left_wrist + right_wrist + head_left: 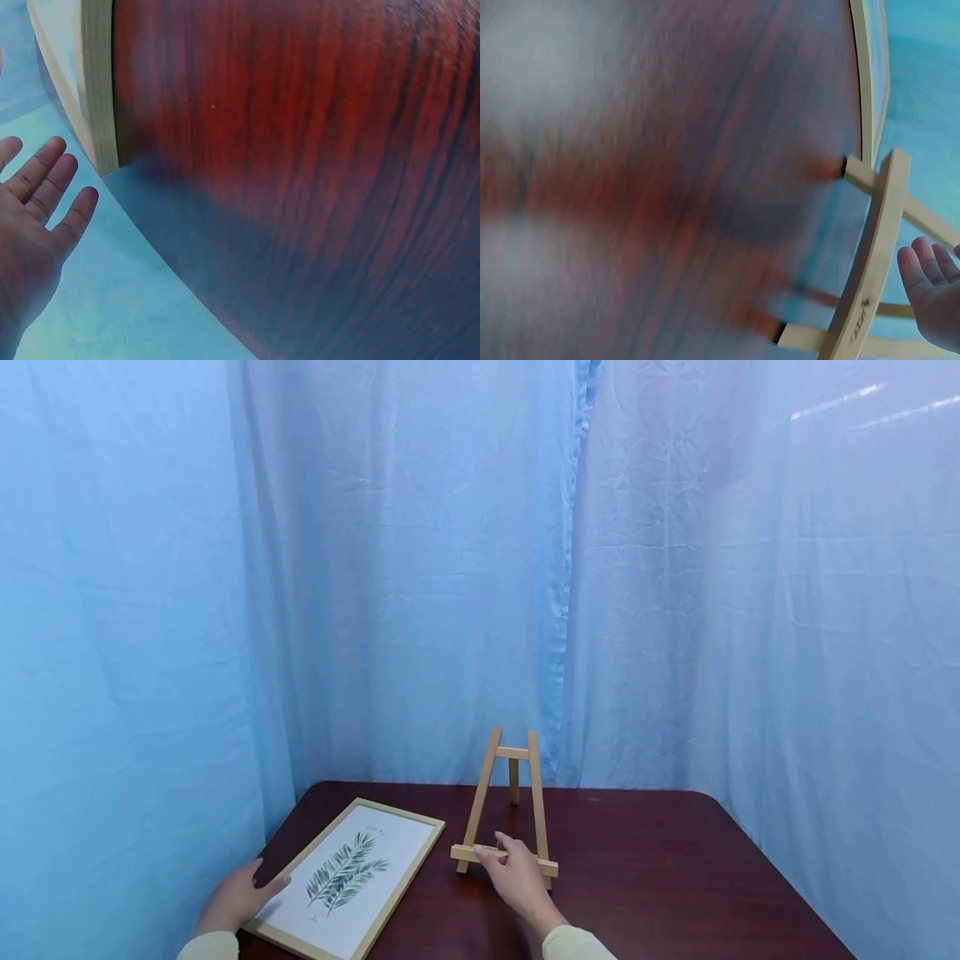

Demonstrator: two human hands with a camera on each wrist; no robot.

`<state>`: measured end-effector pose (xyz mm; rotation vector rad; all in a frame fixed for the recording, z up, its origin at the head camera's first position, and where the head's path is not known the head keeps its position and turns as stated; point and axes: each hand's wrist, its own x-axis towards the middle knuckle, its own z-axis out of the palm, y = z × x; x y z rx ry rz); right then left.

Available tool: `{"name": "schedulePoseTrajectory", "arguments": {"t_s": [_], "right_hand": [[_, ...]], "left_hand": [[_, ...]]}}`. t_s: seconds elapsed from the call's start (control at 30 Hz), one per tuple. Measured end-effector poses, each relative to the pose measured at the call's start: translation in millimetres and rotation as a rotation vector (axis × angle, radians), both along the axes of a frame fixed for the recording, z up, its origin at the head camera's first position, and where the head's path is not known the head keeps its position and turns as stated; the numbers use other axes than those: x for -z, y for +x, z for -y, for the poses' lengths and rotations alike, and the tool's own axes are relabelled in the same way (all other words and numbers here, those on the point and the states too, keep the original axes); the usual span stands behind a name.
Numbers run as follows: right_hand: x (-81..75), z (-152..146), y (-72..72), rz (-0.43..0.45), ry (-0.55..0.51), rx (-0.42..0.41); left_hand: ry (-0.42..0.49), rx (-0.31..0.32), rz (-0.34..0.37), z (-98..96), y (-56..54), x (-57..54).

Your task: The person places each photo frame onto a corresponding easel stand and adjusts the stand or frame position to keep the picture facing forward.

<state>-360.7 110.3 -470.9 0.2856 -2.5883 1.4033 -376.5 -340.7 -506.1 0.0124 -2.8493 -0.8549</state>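
A framed picture [348, 881] of green leafy sprigs lies flat on the table's left side. My left hand [236, 897] is at its left edge, thumb reaching over the near corner. The left wrist view shows that hand's fingers [67, 225] spread and straight beside the frame's wooden border [97, 82]. A small wooden easel [480, 797] stands upright right of the picture. In front of its ledge is my right hand [517, 878], overlapping the ledge in the head view. Extended fingers [911, 270] show beside the ledge [870, 247] in the right wrist view, gripping nothing.
The dark reddish wooden table [660, 868] has rounded far corners. Blue curtains [420, 568] hang behind it and along both sides. The easel's rear leg [513, 781] rests toward the table's far edge.
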Motion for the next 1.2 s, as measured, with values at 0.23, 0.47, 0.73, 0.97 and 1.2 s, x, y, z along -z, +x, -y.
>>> {"name": "schedulePoseTrajectory", "arguments": {"t_s": [0.23, 0.47, 0.73, 0.97, 1.2], "right_hand": [[9.3, 19, 3.1, -0.029, -0.031, -0.033], [16.2, 36, 8.0, -0.015, -0.064, -0.049], [24.0, 54, 16.0, -0.001, -0.083, -0.065], [28.0, 68, 23.4, 0.003, -0.098, -0.077], [33.2, 79, 26.0, 0.022, -0.113, -0.068]], "left_hand": [[-0.007, -0.029, 0.065, -0.1, 2.2, 1.2], [-0.009, -0.063, 0.119, -1.4, 6.9, 0.9], [0.019, -0.08, 0.138, -0.1, 5.7, 6.8], [0.047, -0.083, 0.134, 0.7, 7.5, 9.2], [0.064, -0.114, 0.167, 2.0, 8.1, 13.3]]}}
